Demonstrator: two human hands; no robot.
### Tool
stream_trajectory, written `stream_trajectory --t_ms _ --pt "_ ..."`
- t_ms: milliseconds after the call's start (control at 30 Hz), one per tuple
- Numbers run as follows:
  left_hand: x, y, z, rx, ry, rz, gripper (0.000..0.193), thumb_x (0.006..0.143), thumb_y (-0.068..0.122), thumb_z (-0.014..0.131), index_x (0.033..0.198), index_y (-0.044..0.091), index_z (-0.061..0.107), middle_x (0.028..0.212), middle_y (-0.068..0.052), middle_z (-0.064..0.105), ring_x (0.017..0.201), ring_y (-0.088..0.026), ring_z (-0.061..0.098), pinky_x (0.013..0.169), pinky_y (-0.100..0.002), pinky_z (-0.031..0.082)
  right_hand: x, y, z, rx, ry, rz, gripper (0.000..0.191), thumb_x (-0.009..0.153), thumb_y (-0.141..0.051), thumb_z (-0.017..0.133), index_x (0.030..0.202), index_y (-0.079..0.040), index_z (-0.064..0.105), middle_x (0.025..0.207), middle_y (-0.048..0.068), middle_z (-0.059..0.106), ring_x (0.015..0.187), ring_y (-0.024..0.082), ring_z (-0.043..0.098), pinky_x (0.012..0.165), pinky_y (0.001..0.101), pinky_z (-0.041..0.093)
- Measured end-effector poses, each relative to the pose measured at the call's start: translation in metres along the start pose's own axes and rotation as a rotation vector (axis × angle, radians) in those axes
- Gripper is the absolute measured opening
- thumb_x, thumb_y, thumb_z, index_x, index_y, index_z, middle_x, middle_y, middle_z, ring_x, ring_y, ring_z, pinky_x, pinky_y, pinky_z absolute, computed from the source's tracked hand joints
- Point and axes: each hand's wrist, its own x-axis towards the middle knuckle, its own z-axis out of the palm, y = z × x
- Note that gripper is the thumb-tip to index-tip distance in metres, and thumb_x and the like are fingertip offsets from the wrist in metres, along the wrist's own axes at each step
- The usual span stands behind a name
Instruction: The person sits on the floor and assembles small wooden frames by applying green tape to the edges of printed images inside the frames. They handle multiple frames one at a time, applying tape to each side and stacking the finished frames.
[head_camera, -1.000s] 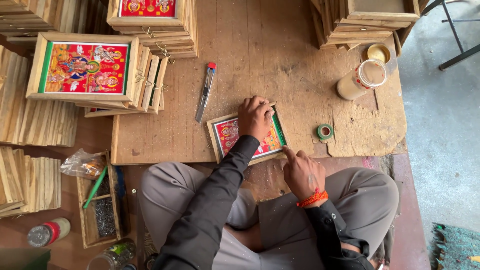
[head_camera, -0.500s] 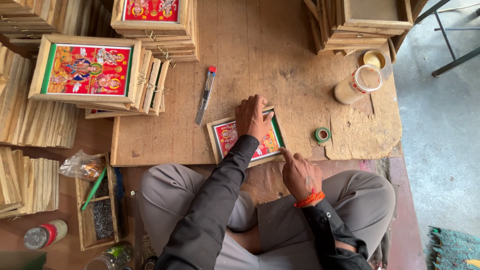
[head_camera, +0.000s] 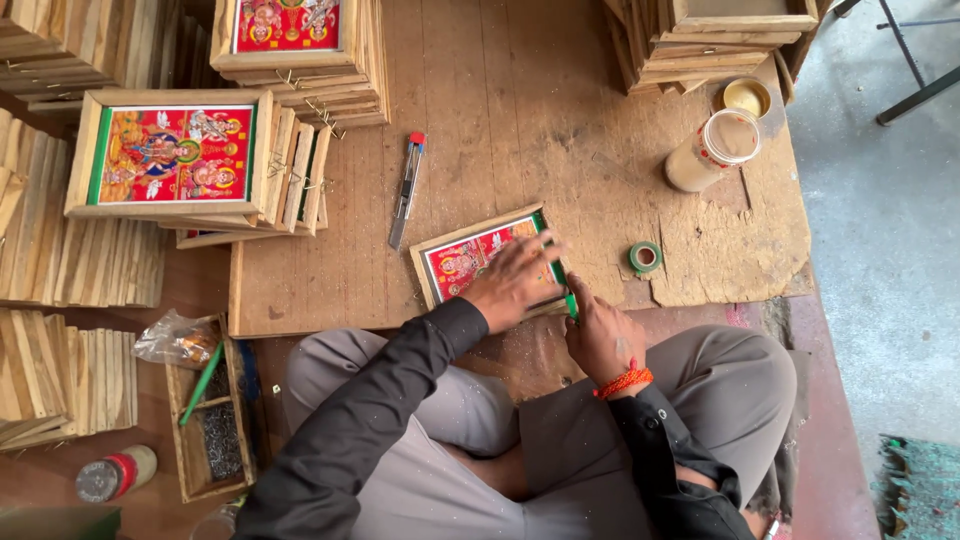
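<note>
I am looking down over my crossed legs in grey trousers (head_camera: 560, 460). Nearest on my left, a small wooden tray (head_camera: 205, 420) is holding dark nails and a green pencil, with a capped jar (head_camera: 115, 475) lying beside it on the floor.

The left hand (head_camera: 515, 280) is lying flat, fingers spread, on the small frame (head_camera: 485, 260), pressing it onto the bench (head_camera: 500, 120). The right hand (head_camera: 600, 335), with an orange thread at the wrist, is pinching the end of a strip of green tape (head_camera: 568, 295) at the frame's right edge. Both hands are working close together, nearly touching at that corner.

Key relation: the frame is lying directly ahead of both hands, at the near edge of the bench. Its long axis is running left to right, tilted slightly so the right end sits farther from me. The tape strip is following the short right side, so the right hand is the nearer one to that edge; the left hand is covering the middle and right part of the picture.

Just right of the frame, a roll of green tape (head_camera: 645, 257) is sitting apart. Left of the frame, a cutter (head_camera: 406, 188) is lying with its red end pointing away. Farther off, an open jar (head_camera: 715, 150) and its lid (head_camera: 747, 97) are standing at the right, and stacks of frames (head_camera: 180, 160) are filling the left and far edges.
</note>
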Motion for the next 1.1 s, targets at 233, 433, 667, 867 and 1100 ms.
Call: stream_trajectory --t_ms 233,433,667,867,1100 --pt "0.018 -0.027 -0.019 0.075 -0.074 0.134 0.069 0.083 -0.008 0.055 0.126 0.042 0.073 0.165 -0.010 0.030 0.154 -0.038 0.018 0.126 -0.058 0.012 -0.003 0.001 -0.005 0.008 -0.005 -0.006 0.065 0.086 -0.021 0.065 0.148 -0.029 0.047 0.101 0.012 0.074 0.087 0.037 0.072 0.069 0.0505 0.056" --pt "0.025 -0.070 -0.016 0.100 0.094 -0.197 0.035 0.094 0.024 0.062 0.126 0.033 0.073 0.162 -0.018 0.036 0.154 -0.041 0.014 0.122 -0.063 0.001 -0.002 0.002 -0.007 -0.038 -0.058 0.032 0.070 0.084 -0.021 0.066 0.150 -0.028 0.045 0.100 0.012 0.074 0.087 0.036 0.073 0.070 0.0491 0.057" --pt "0.032 -0.039 -0.020 0.120 0.029 -0.331 0.028 0.097 0.028 0.061 0.120 0.021 0.075 0.159 -0.019 0.040 0.155 -0.040 0.017 0.123 -0.062 0.001 -0.003 -0.001 -0.013 -0.064 -0.066 0.037 0.069 0.086 -0.024 0.066 0.152 -0.028 0.044 0.098 0.013 0.074 0.086 0.034 0.073 0.071 0.0478 0.057" --pt "0.105 -0.020 -0.016 0.094 0.033 -0.317 0.026 0.103 0.019 0.059 0.124 0.015 0.072 0.142 -0.006 0.058 0.145 -0.026 0.048 0.133 -0.056 0.020 -0.006 0.002 -0.017 -0.048 -0.063 0.044 0.070 0.086 -0.021 0.064 0.152 -0.028 0.043 0.096 0.012 0.075 0.084 0.035 0.073 0.068 0.0484 0.057" --pt "0.196 0.001 0.008 0.126 0.461 -0.319 0.041 0.075 0.009 0.068 0.114 0.018 0.073 0.122 -0.014 0.059 0.122 -0.034 0.054 0.108 -0.052 0.037 -0.003 0.012 -0.018 -0.004 0.004 0.007 0.065 0.082 -0.021 0.065 0.145 -0.025 0.049 0.094 0.013 0.075 0.083 0.035 0.073 0.069 0.0484 0.057"
